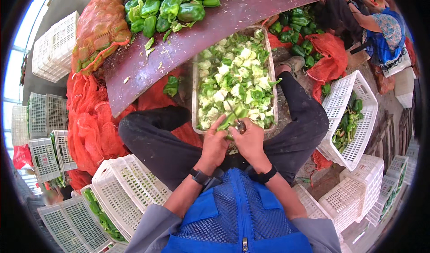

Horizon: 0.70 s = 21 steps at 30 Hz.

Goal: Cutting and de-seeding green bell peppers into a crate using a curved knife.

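My left hand (215, 142) is closed on a green pepper (234, 117), held over the near edge of a white tray (195, 96). Right beside it, my right hand (251, 140) grips a small knife (241, 126) by its dark handle. The thin blade points up and away, against the pepper. Pale pepper cores with green tops (237, 73) fill the tray, which sits between my legs. Part of the pepper is hidden behind my fingers.
A dark red board (179, 58) with whole green peppers (172, 4) slopes across the far side. A full orange mesh sack (101, 33) stands far left. White crates (130, 181) surround me; one at right (369, 114) holds pepper pieces. Another person (387, 31) sits far right.
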Each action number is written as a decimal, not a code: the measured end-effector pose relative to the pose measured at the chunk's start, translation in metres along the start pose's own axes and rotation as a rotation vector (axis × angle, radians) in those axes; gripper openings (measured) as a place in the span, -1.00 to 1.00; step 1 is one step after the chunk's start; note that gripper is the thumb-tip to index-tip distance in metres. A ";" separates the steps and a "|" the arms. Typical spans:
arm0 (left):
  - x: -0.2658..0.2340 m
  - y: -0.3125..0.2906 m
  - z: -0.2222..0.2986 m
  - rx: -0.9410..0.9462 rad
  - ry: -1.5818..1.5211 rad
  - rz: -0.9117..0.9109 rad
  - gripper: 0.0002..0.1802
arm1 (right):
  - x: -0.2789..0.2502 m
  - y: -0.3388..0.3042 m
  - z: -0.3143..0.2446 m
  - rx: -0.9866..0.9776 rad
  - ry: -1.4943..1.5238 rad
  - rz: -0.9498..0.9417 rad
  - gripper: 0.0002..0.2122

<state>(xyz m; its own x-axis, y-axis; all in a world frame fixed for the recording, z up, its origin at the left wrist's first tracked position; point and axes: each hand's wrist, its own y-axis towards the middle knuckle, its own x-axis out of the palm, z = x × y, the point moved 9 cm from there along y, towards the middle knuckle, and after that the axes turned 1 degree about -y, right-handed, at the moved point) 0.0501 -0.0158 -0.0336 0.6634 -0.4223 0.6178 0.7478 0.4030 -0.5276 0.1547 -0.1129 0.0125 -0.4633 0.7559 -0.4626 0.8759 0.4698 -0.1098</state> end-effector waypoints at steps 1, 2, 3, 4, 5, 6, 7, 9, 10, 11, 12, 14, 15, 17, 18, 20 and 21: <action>-0.008 -0.001 -0.004 0.017 0.070 0.058 -0.31 | 0.003 0.001 0.001 0.019 -0.090 -0.042 -0.76; -0.013 -0.001 -0.007 0.019 0.069 0.062 -0.31 | 0.004 0.001 0.004 0.037 -0.181 -0.085 -0.74; -0.019 -0.002 -0.004 0.065 0.223 0.084 -0.34 | 0.004 0.001 0.005 0.036 -0.180 -0.089 -0.74; -0.018 -0.001 0.000 0.111 0.375 0.101 -0.37 | 0.005 0.002 0.007 0.016 -0.189 -0.116 -0.75; -0.019 -0.004 0.003 0.137 0.468 0.144 -0.41 | 0.006 0.003 0.009 -0.005 -0.199 -0.144 -0.76; -0.020 -0.002 0.003 0.138 0.465 0.144 -0.41 | 0.005 0.004 0.013 -0.007 -0.201 -0.145 -0.76; -0.015 -0.001 0.009 0.216 0.594 0.105 -0.41 | 0.005 0.004 0.012 -0.057 -0.212 -0.141 -0.79; -0.009 -0.003 0.015 0.293 0.721 0.067 -0.41 | 0.006 0.004 0.014 -0.108 -0.225 -0.140 -0.81; -0.003 -0.005 0.018 0.256 0.770 0.058 -0.43 | 0.003 0.005 0.022 -0.019 -0.158 -0.107 -0.83; 0.000 -0.006 0.018 0.219 0.819 0.050 -0.44 | -0.001 0.007 0.030 0.070 -0.091 -0.074 -0.84; 0.001 -0.006 0.017 0.219 0.818 0.051 -0.44 | -0.002 0.007 0.029 0.069 -0.092 -0.075 -0.84; -0.003 -0.005 0.007 0.089 0.208 0.114 -0.50 | -0.022 0.012 0.033 0.191 0.221 0.120 -0.85; -0.003 -0.008 0.012 0.092 0.206 0.115 -0.50 | -0.027 0.019 0.049 0.213 0.220 0.151 -0.81; 0.003 -0.019 0.024 -0.014 0.045 0.114 -0.52 | -0.050 0.039 0.045 0.142 0.005 0.193 -0.77; -0.003 -0.018 0.026 -0.013 0.044 0.114 -0.52 | -0.059 0.049 0.036 0.067 -0.208 0.233 -0.72; -0.012 -0.022 0.062 0.338 0.791 0.218 -0.52 | -0.060 0.068 0.023 -0.049 -0.234 0.220 -0.71; -0.016 -0.022 0.069 0.400 0.766 0.241 -0.51 | -0.057 0.075 0.011 -0.166 -0.255 0.205 -0.70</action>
<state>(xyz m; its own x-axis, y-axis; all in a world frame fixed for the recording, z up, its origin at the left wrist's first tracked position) 0.0208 0.0379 0.0079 0.7439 -0.6580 -0.1170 0.6162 0.7431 -0.2611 0.2486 -0.1258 0.0210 -0.2141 0.7136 -0.6671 0.9036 0.4041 0.1422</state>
